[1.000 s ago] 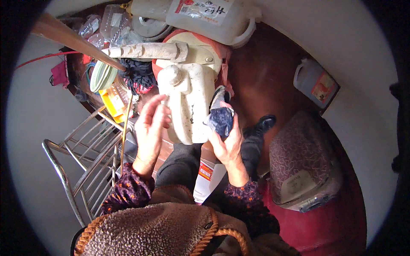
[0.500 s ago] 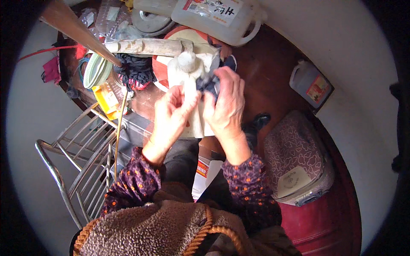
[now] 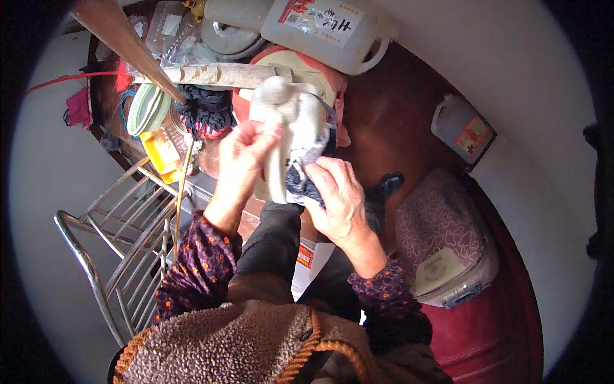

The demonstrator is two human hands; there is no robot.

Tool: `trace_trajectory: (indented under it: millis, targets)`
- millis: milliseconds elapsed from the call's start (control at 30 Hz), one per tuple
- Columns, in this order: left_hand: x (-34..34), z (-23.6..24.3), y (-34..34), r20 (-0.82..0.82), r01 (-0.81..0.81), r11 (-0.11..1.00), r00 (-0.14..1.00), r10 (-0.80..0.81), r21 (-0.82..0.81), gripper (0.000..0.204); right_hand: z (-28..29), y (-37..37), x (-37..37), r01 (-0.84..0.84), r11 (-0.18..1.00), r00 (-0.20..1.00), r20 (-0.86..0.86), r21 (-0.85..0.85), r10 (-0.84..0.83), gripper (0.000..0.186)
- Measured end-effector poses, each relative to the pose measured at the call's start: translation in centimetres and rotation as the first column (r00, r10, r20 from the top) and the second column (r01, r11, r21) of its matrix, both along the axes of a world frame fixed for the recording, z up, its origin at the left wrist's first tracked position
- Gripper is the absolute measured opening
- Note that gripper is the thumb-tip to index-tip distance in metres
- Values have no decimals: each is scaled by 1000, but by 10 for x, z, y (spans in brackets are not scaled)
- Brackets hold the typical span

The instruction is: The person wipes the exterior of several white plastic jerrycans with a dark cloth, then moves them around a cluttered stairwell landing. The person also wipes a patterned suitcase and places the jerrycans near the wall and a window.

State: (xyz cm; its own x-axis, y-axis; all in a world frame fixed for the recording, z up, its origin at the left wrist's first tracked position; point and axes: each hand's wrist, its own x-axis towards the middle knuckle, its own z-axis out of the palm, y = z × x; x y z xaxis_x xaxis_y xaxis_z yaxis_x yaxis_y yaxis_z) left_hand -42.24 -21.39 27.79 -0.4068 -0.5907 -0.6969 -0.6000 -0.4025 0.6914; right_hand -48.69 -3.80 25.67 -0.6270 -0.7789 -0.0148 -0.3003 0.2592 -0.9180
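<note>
A white, soft-looking cloth piece [image 3: 300, 125] with a round bulge at its far end is between my hands, above my knees. My left hand [image 3: 240, 157] is closed, thumb and fingers pinching its left edge. A dark blue, speckled bit of cloth [image 3: 302, 184] lies against its lower right side. The curled fingers and thumb of my right hand [image 3: 339, 205] grip this dark cloth. Exactly what the white piece is cannot be made out, and its underside is hidden.
Beyond my hands stands a red-and-cream round stool or lid [image 3: 294, 61], with a pale worn bar [image 3: 224, 75] across it. Left are a metal rack [image 3: 121, 237], green baskets [image 3: 148, 109] and dark cloth strips [image 3: 206, 109]. A large plastic jug [image 3: 326, 32] lies behind; a patterned case [image 3: 441, 237] sits right.
My right hand has moved down toward me with the dark cloth. My left hand has shifted slightly left and up, and more of the white piece now shows between the hands.
</note>
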Motion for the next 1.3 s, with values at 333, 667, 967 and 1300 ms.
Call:
trace_trajectory:
  millis: [333, 667, 967, 1300]
  targets:
    - [32, 14, -45, 52, -173, 959, 985, 166, 224, 23, 6, -3, 15, 383, 923, 844, 392, 34, -365, 35]
    - [52, 62, -31, -84, -200, 843, 957, 277, 500, 32, -93, -24, 17, 435, 785, 839, 119, 441, -532, 35]
    - [48, 68, -35, 46, 826, 484, 517, -855, -290, 26, 13, 18, -43, 406, 913, 666, 673, 35, -322, 36]
    - [24, 70, -50, 262, 813, -287, -171, -950, -506, 16, 10, -15, -38, 93, 989, 975, 194, 111, -113, 31]
